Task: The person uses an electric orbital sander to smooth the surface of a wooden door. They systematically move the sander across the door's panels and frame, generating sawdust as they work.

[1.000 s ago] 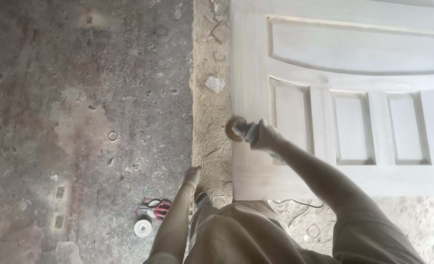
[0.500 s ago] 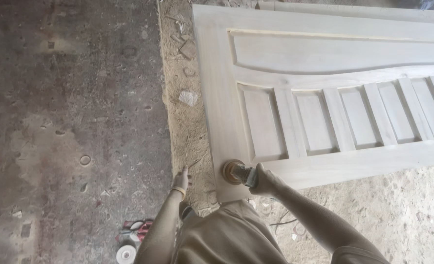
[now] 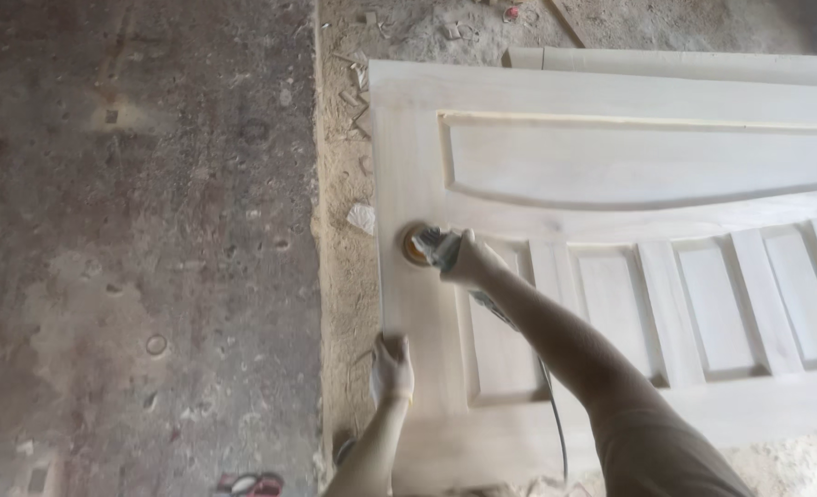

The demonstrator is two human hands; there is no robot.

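Two hands are busy, and we start at our fingers. The fingers of our right hand [image 3: 464, 258] are curled tight around a small power sander [image 3: 424, 247]. Its round pad sits flat on the pale wooden door [image 3: 611, 92], close to the door's left edge and just below the big curved panel. A thin dark cord [image 3: 556, 414] runs back from the sander along our right arm and down toward the bottom of the view. The fingers of our left hand [image 3: 392, 366] are laid flat and partly spread on the left edge of the door, lower down than the sander. This hand grips nothing; it only presses on the wood. The door lies flat on the ground and fills the right side of what we see, with a row of small upright panels under the curved one. Sandy sawdust [image 3: 344, 276] lies in a strip just beside the door. A small scrap of pale paper [image 3: 362, 218] rests in that dust, near the sander. Farther left we see a dark, spotty concrete floor [image 3: 132, 258].
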